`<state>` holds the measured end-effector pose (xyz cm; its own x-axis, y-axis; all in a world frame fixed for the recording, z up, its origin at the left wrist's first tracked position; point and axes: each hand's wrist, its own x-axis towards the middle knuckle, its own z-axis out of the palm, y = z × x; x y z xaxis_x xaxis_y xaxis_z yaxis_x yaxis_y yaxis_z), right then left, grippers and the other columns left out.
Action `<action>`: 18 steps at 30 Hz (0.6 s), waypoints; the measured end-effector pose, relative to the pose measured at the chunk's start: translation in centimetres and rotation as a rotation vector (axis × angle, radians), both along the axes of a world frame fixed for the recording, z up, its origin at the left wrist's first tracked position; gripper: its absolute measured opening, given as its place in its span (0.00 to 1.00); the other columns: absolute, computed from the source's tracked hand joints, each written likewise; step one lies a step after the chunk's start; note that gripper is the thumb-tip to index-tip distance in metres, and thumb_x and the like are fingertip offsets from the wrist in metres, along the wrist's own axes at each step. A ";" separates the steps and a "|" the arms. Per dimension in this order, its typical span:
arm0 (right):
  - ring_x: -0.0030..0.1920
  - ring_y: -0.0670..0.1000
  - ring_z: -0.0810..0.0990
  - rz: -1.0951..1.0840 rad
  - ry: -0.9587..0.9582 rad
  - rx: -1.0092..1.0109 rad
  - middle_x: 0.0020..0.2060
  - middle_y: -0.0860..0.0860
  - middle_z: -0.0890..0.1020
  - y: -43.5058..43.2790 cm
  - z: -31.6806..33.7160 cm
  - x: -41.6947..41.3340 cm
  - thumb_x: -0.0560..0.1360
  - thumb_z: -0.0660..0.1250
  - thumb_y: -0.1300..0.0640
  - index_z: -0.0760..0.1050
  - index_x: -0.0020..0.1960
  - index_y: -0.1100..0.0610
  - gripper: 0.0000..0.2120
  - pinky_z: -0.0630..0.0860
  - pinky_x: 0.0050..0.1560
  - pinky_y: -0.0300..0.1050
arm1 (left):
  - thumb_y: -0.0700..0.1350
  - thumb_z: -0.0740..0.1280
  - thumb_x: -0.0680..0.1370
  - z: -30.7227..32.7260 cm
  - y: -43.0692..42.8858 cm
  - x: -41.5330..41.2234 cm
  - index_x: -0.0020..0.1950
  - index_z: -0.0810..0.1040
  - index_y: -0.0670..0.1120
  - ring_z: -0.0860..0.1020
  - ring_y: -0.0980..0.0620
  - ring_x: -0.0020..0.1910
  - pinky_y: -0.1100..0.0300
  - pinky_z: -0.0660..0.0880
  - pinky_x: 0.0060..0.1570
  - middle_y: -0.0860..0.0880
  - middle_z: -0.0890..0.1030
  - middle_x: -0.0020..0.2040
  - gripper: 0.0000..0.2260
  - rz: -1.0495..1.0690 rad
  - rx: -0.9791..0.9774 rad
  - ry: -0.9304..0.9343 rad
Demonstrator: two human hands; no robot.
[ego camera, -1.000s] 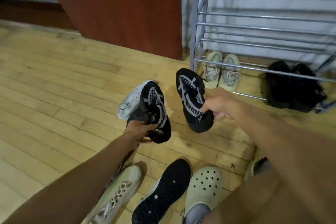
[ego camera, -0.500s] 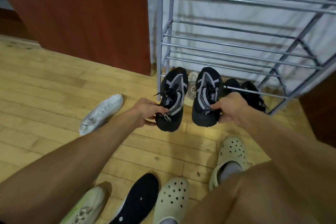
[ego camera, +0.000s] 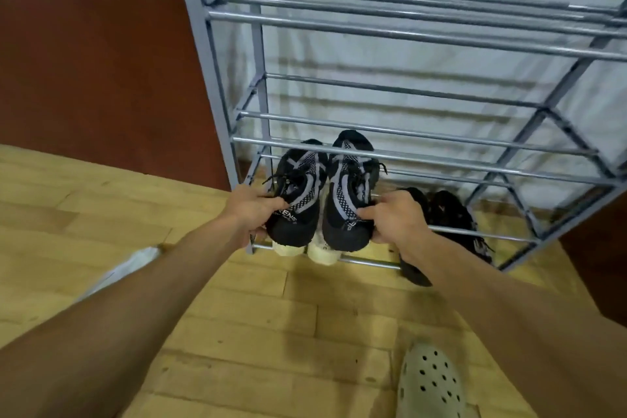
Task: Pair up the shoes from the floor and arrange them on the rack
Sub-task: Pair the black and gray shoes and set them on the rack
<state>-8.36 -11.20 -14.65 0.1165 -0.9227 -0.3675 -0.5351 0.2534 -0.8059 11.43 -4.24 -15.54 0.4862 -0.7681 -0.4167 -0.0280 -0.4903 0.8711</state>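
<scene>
Two shoes: left shoe [ego camera: 296, 195] and right shoe [ego camera: 349, 193], black knit with grey stripes, sit side by side at centre frame, toes pointing into the rack [ego camera: 407, 39], heels toward the person.
Left hand: left hand [ego camera: 252, 210] is closed on the heel and outer side of the left shoe, thumb over the collar.
Right hand: right hand [ego camera: 395, 219] is closed on the heel of the right shoe, fingers pressing its outer side.
Why held so: a heel grip keeps the toes free to lead in, and one shoe per hand keeps the pair matched and level, so both can go down together; this looks like the placing step.
Where they go: toes already pass under the middle shelf's front bar [ego camera: 424, 159]; I cannot tell whether the soles rest on a rail or hang above the pale pair.
Below: pale pair [ego camera: 305, 249] lies directly under the held shoes on the bottom shelf, only heels showing.
Neighbour: black pair [ego camera: 448, 214] sits just right of the right hand on the same low shelf.
Edges: left upright [ego camera: 259, 78] is near the left shoe; the front bar crosses both uppers and could catch the laces.
Open room: middle and top shelves run bare toward the right of the frame.
Floor: a white shoe [ego camera: 125, 270] at lower left, half hidden by the forearm, and a worn clog [ego camera: 431, 383] at lower right.
</scene>
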 end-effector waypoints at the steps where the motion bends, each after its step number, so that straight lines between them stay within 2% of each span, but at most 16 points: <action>1: 0.47 0.60 0.84 0.000 -0.017 0.002 0.48 0.58 0.85 -0.8 -0.3 0.4 0.72 0.72 0.61 0.80 0.52 0.64 0.10 0.83 0.48 0.56 | 0.38 0.71 0.73 -0.4 -0.7 0.1 0.47 0.81 0.42 0.82 0.46 0.39 0.55 0.80 0.39 0.45 0.83 0.41 0.03 0.005 -0.014 0.000; 3: 0.49 0.59 0.84 0.004 -0.047 0.008 0.48 0.56 0.83 -2.3 -0.7 1.0 0.74 0.71 0.61 0.79 0.56 0.62 0.11 0.82 0.48 0.52 | 0.38 0.70 0.75 -1.1 -1.9 0.3 0.51 0.80 0.40 0.82 0.46 0.39 0.62 0.79 0.29 0.43 0.83 0.44 0.06 0.018 -0.030 0.022; 4: 0.49 0.59 0.84 0.011 -0.058 0.012 0.48 0.56 0.83 -2.9 -0.9 1.2 0.75 0.70 0.61 0.79 0.58 0.61 0.12 0.82 0.47 0.51 | 0.38 0.69 0.75 -1.3 -2.4 0.4 0.52 0.79 0.40 0.82 0.46 0.41 0.62 0.79 0.28 0.42 0.83 0.46 0.07 0.024 -0.032 0.024; 5: 0.49 0.59 0.84 0.011 -0.068 0.011 0.48 0.55 0.83 -3.5 -1.1 1.3 0.75 0.70 0.61 0.79 0.58 0.61 0.12 0.82 0.47 0.51 | 0.38 0.69 0.76 -1.5 -2.9 0.6 0.52 0.79 0.40 0.82 0.45 0.42 0.61 0.80 0.29 0.42 0.82 0.47 0.06 0.026 -0.030 0.017; 8: 0.50 0.59 0.84 0.016 -0.089 0.029 0.50 0.56 0.84 -4.6 -2.2 2.0 0.75 0.70 0.61 0.80 0.56 0.60 0.10 0.82 0.50 0.54 | 0.39 0.68 0.76 -1.9 -4.0 1.5 0.52 0.79 0.41 0.82 0.42 0.47 0.51 0.81 0.44 0.41 0.82 0.49 0.06 0.014 -0.010 -0.023; 11: 0.50 0.58 0.84 0.049 -0.053 0.002 0.50 0.57 0.85 -5.0 -3.3 3.2 0.76 0.69 0.59 0.80 0.45 0.54 0.02 0.81 0.52 0.57 | 0.39 0.67 0.77 -2.5 -4.9 2.0 0.54 0.80 0.39 0.82 0.41 0.49 0.46 0.80 0.50 0.41 0.82 0.49 0.08 0.028 -0.002 -0.040; 12: 0.50 0.58 0.84 0.049 -0.038 -0.014 0.49 0.57 0.85 -5.3 -3.8 3.6 0.76 0.68 0.58 0.79 0.43 0.53 0.04 0.81 0.53 0.58 | 0.40 0.67 0.76 -2.8 -5.1 2.0 0.54 0.80 0.39 0.82 0.41 0.49 0.45 0.80 0.52 0.41 0.82 0.49 0.08 0.043 -0.003 -0.047; 16: 0.52 0.59 0.82 0.027 0.016 -0.045 0.50 0.58 0.84 -5.7 -4.4 4.5 0.78 0.64 0.56 0.81 0.50 0.57 0.08 0.79 0.55 0.59 | 0.44 0.67 0.77 -3.9 -5.6 2.0 0.55 0.81 0.41 0.81 0.41 0.52 0.44 0.78 0.56 0.41 0.83 0.52 0.10 0.106 -0.013 -0.108; 18: 0.52 0.60 0.82 0.030 0.038 -0.041 0.50 0.58 0.84 -5.5 -4.3 4.5 0.80 0.62 0.55 0.79 0.48 0.56 0.08 0.79 0.56 0.59 | 0.44 0.65 0.78 -3.9 -5.3 1.6 0.58 0.79 0.42 0.80 0.41 0.55 0.45 0.76 0.58 0.41 0.82 0.55 0.12 0.104 -0.021 -0.102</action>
